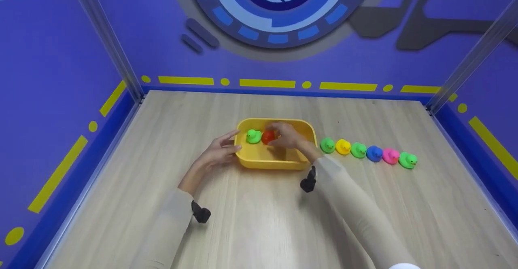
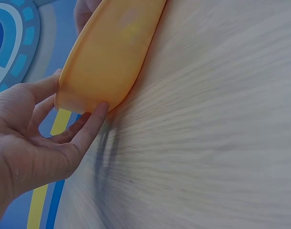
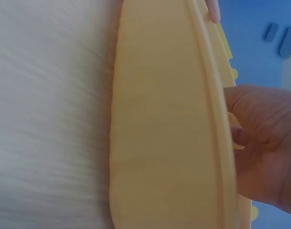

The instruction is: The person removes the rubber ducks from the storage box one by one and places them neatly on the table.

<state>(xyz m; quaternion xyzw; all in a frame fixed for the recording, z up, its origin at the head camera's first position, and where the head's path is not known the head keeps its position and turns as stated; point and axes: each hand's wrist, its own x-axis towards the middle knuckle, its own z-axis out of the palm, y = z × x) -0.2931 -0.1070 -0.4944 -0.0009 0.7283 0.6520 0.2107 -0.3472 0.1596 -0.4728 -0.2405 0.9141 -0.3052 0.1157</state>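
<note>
1. The yellow tray (image 1: 275, 164) sits on the wooden bench (image 1: 251, 220), its open side facing up
2. At the tray's left end is the left hand (image 1: 218, 153); its fingers (image 2: 92, 126) are spread and relaxed, touching the rim and the outer wall rather than wrapping round them
3. The right hand (image 1: 287, 135) reaches down inside the tray, its forearm passing over the right end
4. Its fingers (image 1: 279, 126) curve round the red toy (image 1: 267, 137) and grasp it; in the right wrist view the tray's wall hides the fingertips
5. The red toy is inside the tray, towards the far wall, partly covered by that hand
6. Just left of it, also in the tray, stands a lone green duck (image 1: 254, 136)
7. Right of the tray, a slanting row runs along the bench: a first green duck (image 1: 327, 145), a yellow duck (image 1: 343, 147), a second green duck (image 1: 359, 150), a blue duck (image 1: 374, 153), a pink duck (image 1: 391, 156) and a last green duck (image 1: 408, 160)
8. Behind the bench rises a blue-purple panel (image 1: 158, 30) with yellow dashes
</note>
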